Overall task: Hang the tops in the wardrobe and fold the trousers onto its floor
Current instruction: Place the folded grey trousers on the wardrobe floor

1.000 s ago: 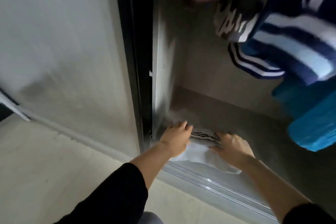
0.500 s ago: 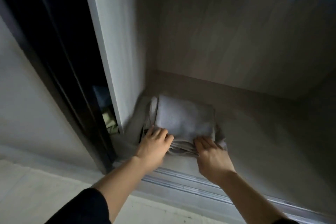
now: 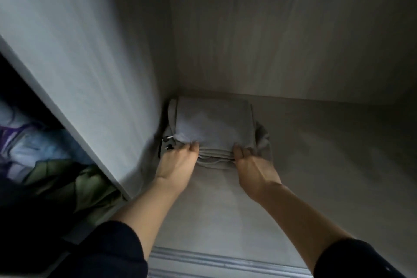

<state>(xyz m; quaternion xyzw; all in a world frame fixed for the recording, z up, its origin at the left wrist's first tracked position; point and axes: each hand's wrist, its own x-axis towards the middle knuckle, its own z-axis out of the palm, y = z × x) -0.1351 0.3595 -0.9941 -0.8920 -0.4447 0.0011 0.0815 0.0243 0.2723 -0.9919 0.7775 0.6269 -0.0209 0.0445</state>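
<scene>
Folded light grey soft-knit trousers (image 3: 214,124) sit on the pale wood-grain wardrobe floor (image 3: 327,165), far-left corner, touching the white side panel (image 3: 90,74). Several layers show at the near edge. A white drawstring with dark tips (image 3: 168,142) hangs out on the left.

Left hand (image 3: 178,161) grips the near-left corner, fingers curled onto the cloth. Right hand (image 3: 250,165) holds the near-right corner, thumb on top; its fingertips are hidden in the layers. 2 hands, 1 stack.

Handling, as a guess: light, limp, not fragile, not slippery. Layers will slide and splay if pushed from 1 side only. Best hold is both near corners, pinching all layers together, or flat palms on top. Watch the drawstring snagging.

Crumpled blue and green clothes (image 3: 45,153) lie in the left compartment. Ridged sliding-door track (image 3: 225,262) runs along the near edge.
</scene>
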